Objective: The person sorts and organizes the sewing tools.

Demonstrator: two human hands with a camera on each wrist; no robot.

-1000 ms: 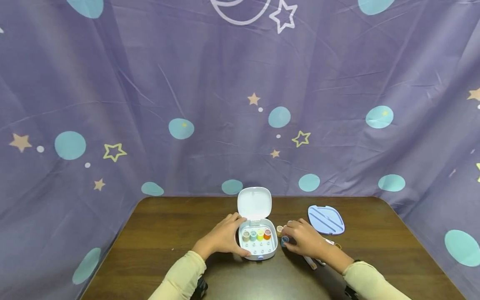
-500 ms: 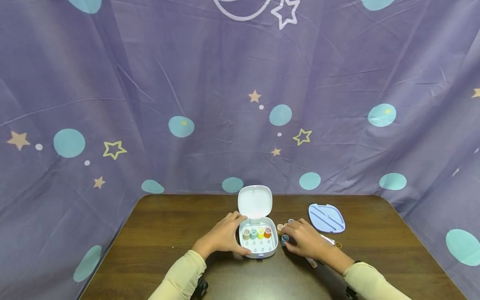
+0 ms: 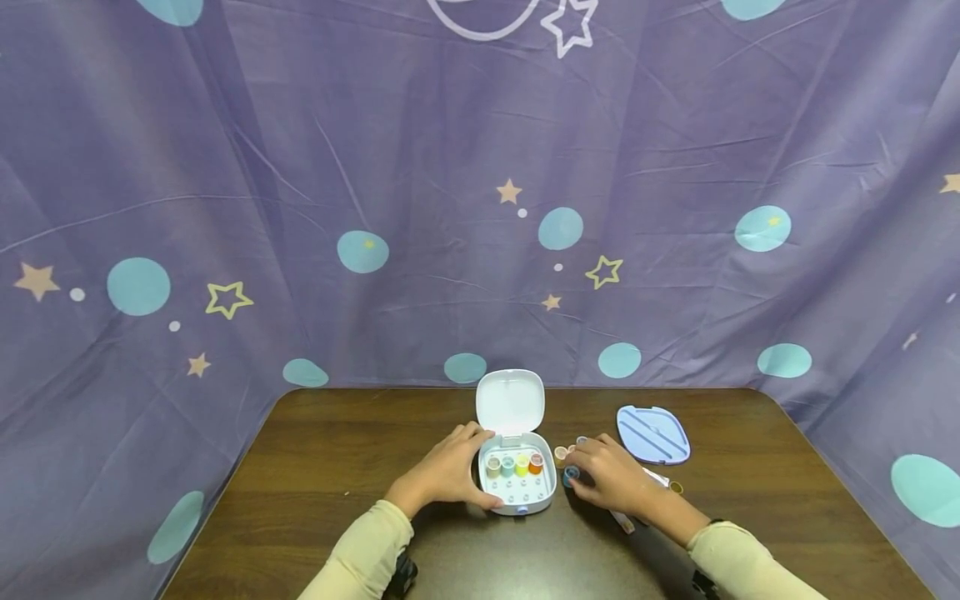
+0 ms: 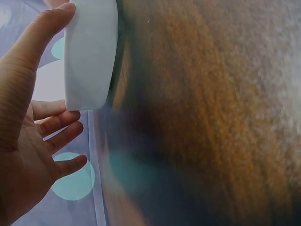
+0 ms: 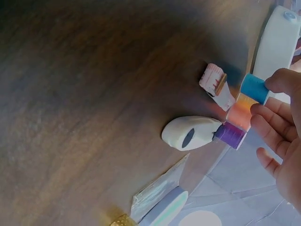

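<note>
My left hand [image 3: 450,469] grips a white sewing box [image 3: 553,492] by its left side, thumb at the front corner and fingers towards the back. The box stands on the table with its lid [image 3: 510,402] raised. Inside, a row of beige, teal, yellow and orange-red thread spools sits on pegs; the pegs in front are bare. My right hand [image 3: 606,477] pinches a blue thread spool [image 5: 254,88] just right of the box, thumb on one end. Close behind it, in the right wrist view, lie yellow [image 5: 246,101], coral [image 5: 239,117] and purple [image 5: 231,135] thread spools.
A rolled tape measure [image 5: 212,77] and a white tool with a black oval [image 5: 188,134] lie by the right hand. Farther right are a light-blue tray [image 3: 654,436], a flat packet [image 5: 157,186] and a gold thimble-like piece [image 3: 676,487]. A patterned curtain [image 3: 420,317] hangs behind the table.
The head view has shifted slightly. Both hands keep their holds nearly in place; a white item beside the right forearm is now hidden beneath it.
</note>
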